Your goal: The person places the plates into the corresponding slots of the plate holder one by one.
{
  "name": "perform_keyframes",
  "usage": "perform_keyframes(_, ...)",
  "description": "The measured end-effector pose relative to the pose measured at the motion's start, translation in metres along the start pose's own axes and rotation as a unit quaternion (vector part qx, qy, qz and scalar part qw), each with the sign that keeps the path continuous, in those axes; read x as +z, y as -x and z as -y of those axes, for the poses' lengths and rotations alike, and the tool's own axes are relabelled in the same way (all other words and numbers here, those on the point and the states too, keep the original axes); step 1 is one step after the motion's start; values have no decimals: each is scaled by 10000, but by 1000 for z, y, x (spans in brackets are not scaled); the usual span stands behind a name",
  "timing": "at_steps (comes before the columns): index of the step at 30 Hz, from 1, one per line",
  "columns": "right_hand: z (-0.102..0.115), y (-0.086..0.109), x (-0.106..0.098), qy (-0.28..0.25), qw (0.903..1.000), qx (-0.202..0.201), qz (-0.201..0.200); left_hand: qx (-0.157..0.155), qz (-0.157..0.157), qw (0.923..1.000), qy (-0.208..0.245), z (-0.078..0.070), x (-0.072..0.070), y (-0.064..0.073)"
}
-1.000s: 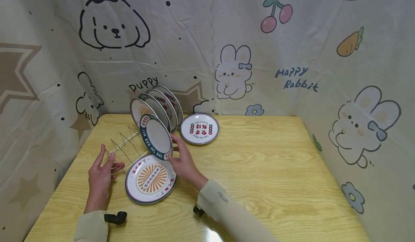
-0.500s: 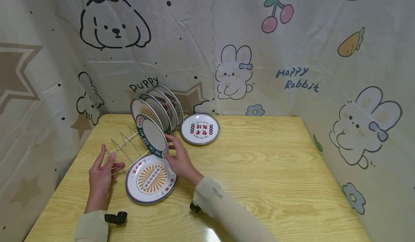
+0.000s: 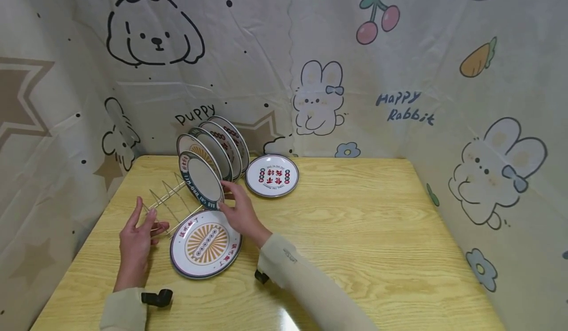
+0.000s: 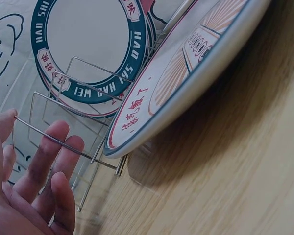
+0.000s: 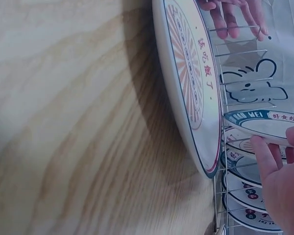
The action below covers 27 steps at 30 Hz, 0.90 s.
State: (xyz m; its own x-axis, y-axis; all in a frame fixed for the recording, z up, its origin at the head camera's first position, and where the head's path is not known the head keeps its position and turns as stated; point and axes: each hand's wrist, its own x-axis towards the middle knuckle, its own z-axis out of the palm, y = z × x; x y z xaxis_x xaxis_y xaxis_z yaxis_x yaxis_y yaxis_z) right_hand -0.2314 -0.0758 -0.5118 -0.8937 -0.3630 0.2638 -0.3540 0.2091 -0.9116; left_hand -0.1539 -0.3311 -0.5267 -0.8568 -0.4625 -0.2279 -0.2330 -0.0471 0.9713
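My right hand point(image 3: 244, 217) pinches the right edge of a green-rimmed plate point(image 3: 204, 175), thumb on the face and fingers behind. That plate stands tilted in the wire dish rack point(image 4: 63, 142), just in front of an orange-patterned plate point(image 3: 185, 142). Several plates stand in a row behind it at the rack's far end. My left hand point(image 3: 135, 244) holds the near end of the rack, thumb and fingers about its wire. Between the hands, a larger plate with an orange sunburst point(image 3: 206, 244) leans with one edge on the rack's side.
A white plate with red characters point(image 3: 272, 175) lies flat to the right of the rack on the wooden table point(image 3: 355, 222). A printed curtain point(image 3: 257, 50) hangs at the back and sides. Each wrist carries a small black camera point(image 3: 157, 298).
My right hand has moved the green-rimmed plate left and slightly away, closer to the row of plates. The left hand stays on the rack.
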Motion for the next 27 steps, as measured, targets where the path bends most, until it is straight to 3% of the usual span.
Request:
perform_keyframes(6, -2, -6, 1, 172, 9998, -73, 20, 102, 51, 9998, 136, 3, -1, 0)
perform_keyframes(13, -3, -10, 6, -46, 9997, 220, -20, 171, 45, 9996, 219, 2, -1, 0)
perform_keyframes(27, -4, -17, 22, -332, 9954, 581, -688, -23, -21, 10000, 7, 0, 0, 0)
